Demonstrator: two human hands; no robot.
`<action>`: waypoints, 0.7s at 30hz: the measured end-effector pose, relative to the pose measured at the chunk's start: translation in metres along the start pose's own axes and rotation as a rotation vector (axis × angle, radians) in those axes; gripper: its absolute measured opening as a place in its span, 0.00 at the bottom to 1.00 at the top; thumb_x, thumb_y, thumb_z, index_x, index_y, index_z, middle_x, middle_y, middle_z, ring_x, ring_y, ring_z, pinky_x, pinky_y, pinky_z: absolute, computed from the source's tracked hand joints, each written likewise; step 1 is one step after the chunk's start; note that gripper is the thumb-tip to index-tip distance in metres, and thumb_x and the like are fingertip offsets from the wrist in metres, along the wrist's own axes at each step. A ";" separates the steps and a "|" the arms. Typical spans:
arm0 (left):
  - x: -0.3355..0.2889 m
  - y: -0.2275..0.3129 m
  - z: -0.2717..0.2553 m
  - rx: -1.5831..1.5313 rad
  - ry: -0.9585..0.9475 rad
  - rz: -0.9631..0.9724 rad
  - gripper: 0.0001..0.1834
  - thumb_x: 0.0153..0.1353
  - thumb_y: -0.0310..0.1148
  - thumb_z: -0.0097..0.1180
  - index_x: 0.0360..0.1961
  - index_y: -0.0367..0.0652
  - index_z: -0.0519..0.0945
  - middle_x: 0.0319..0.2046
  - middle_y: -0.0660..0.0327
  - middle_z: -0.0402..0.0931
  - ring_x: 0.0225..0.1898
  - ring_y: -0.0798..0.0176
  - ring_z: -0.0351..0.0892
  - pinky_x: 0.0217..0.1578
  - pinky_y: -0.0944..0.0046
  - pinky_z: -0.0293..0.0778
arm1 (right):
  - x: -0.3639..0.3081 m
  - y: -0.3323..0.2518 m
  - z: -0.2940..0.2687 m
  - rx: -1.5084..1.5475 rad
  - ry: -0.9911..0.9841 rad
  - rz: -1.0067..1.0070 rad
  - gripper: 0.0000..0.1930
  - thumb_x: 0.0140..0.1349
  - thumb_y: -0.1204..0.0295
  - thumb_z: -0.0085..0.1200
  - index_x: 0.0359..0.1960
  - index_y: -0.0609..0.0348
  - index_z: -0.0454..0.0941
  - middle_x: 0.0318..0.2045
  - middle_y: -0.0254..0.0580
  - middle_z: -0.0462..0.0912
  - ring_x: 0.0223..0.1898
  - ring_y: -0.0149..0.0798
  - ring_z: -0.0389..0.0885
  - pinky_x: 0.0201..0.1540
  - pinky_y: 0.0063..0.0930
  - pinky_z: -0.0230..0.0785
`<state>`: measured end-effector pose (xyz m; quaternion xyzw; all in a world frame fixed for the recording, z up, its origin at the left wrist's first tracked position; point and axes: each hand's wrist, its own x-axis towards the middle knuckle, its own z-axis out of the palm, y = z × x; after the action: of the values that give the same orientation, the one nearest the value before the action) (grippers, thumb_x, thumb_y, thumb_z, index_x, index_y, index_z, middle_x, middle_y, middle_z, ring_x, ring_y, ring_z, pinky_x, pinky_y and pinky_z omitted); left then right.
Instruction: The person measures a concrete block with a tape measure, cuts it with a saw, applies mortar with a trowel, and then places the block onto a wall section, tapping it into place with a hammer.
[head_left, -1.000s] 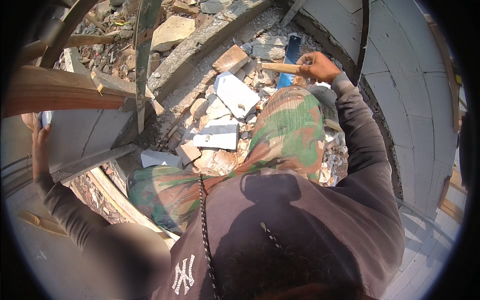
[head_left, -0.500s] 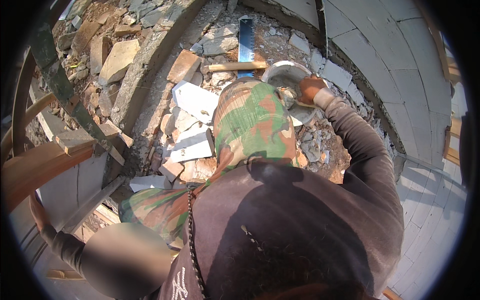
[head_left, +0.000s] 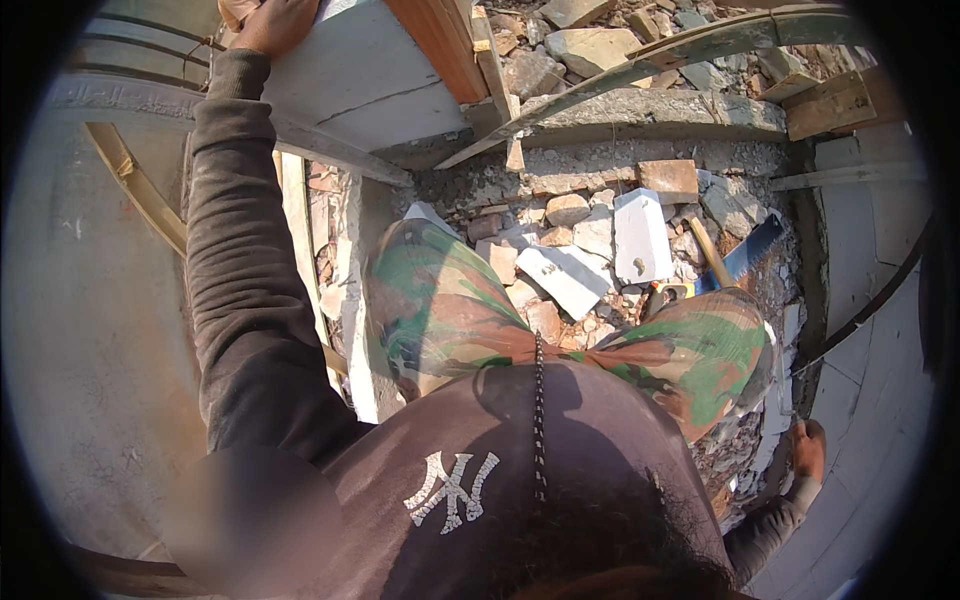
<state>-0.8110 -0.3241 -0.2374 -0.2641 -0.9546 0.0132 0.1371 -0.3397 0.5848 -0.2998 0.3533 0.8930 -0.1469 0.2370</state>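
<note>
My left hand [head_left: 280, 25] is raised at the upper left against the end of a pale block wall [head_left: 370, 95]. Its fingers run out of the picture, so their grip is hidden. Low on the right, beside another pale wall [head_left: 865, 400], my right hand [head_left: 808, 450] has its fingers curled. What it holds, if anything, does not show. Past my knees a saw with a blue blade [head_left: 755, 248] lies on the rubble, with a wooden stick [head_left: 710, 252] close by. White block pieces [head_left: 643, 235] rest between my knees and the concrete beam.
Broken bricks and stones [head_left: 568, 210] cover the ground before me. A concrete beam [head_left: 650, 115] crosses behind them. A long greenish plank [head_left: 640, 70] slants over the beam, and an orange-brown board [head_left: 440, 45] stands by the left wall. A bent wooden strip [head_left: 135, 180] is farther left.
My body and view have turned left. The right hand has left the rim of the round white bucket, which is out of sight. The left hand and wall now show at the top left.
</note>
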 end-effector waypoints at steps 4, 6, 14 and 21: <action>0.005 0.013 0.011 0.086 0.155 0.012 0.11 0.71 0.40 0.52 0.42 0.44 0.79 0.47 0.48 0.81 0.50 0.42 0.81 0.52 0.48 0.78 | -0.032 -0.115 -0.047 0.143 0.167 -0.206 0.12 0.69 0.70 0.60 0.45 0.67 0.77 0.35 0.40 0.79 0.38 0.31 0.72 0.43 0.28 0.69; 0.008 0.011 0.017 0.235 0.202 0.123 0.12 0.75 0.36 0.45 0.37 0.44 0.78 0.42 0.48 0.80 0.45 0.42 0.81 0.48 0.47 0.79 | -0.048 -0.200 -0.050 0.133 0.045 -0.567 0.12 0.72 0.73 0.59 0.50 0.68 0.75 0.38 0.35 0.79 0.41 0.28 0.70 0.46 0.23 0.67; 0.026 -0.015 0.044 0.818 -0.086 0.397 0.06 0.58 0.34 0.52 0.32 0.44 0.77 0.35 0.59 0.74 0.38 0.58 0.77 0.38 0.55 0.78 | -0.042 -0.493 0.144 0.293 -0.300 -1.297 0.20 0.72 0.62 0.61 0.54 0.65 0.76 0.40 0.54 0.83 0.40 0.46 0.83 0.47 0.38 0.74; 0.026 0.005 0.036 0.346 -0.111 0.034 0.06 0.64 0.32 0.49 0.32 0.46 0.77 0.28 0.54 0.77 0.29 0.49 0.82 0.29 0.45 0.80 | -0.045 -0.632 0.302 0.381 -0.461 -1.222 0.30 0.71 0.48 0.58 0.63 0.60 0.74 0.55 0.60 0.82 0.56 0.60 0.82 0.59 0.46 0.73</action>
<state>-0.8392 -0.3050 -0.2659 -0.2513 -0.9396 0.1942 0.1277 -0.6573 -0.0171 -0.4709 -0.2194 0.8173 -0.4809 0.2293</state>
